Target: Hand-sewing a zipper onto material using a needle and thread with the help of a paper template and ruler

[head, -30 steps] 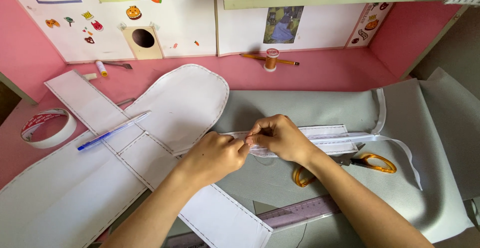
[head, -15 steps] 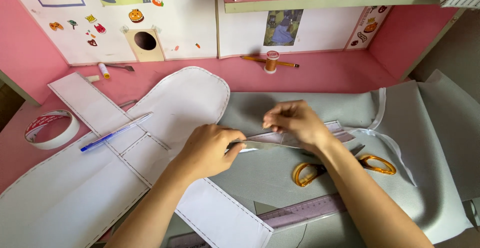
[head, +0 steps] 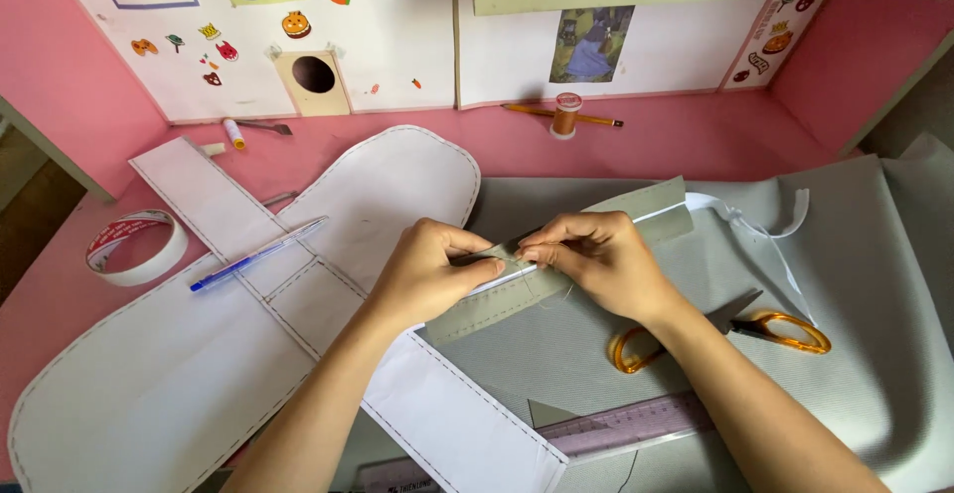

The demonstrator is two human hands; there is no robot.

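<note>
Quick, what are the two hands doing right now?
Left hand: closed, pinching the grey strip.
Right hand: closed, pinching the same grey strip close beside the left hand.

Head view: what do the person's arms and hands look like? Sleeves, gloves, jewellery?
Both forearms are bare as far as the frame shows; no sleeves come into view. The left hand and right hand wear no gloves, and no rings, watch or bracelets can be seen. The fingers look slim, with short, unpainted nails. No markings or bandages are visible on either arm.
</note>
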